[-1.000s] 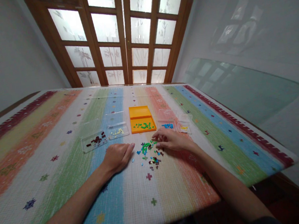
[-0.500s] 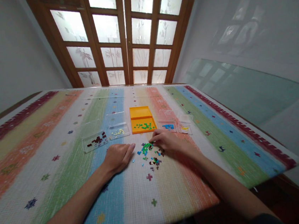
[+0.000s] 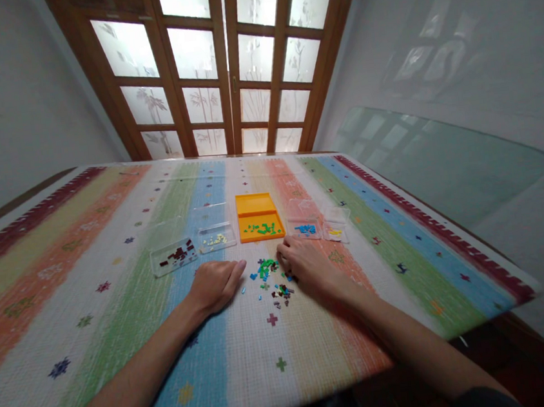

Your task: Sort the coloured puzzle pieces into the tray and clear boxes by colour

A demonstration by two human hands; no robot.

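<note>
A small heap of tiny coloured pieces (image 3: pixel 271 277), green, blue and dark, lies on the striped tablecloth (image 3: pixel 89 274) between my hands. My left hand (image 3: pixel 215 283) rests palm down just left of the heap, fingers together and pointing at it, holding nothing that shows. My right hand (image 3: pixel 305 263) sits at the heap's right edge with its fingers curled down among the pieces; what they pinch is too small to make out. Beyond the heap stands an open orange box (image 3: pixel 257 216) with green pieces in it.
Clear boxes stand in a row beyond my hands: one with dark pieces (image 3: pixel 173 255), one with pale yellow pieces (image 3: pixel 216 239), one with blue pieces (image 3: pixel 305 227), one with yellow pieces (image 3: pixel 336 230). The table's edge runs near at the right (image 3: pixel 460 332). Wooden glazed doors (image 3: pixel 228 65) stand behind.
My right hand has drawn slightly back and right along the heap's edge, its fingers curling more. My left hand has stayed put.
</note>
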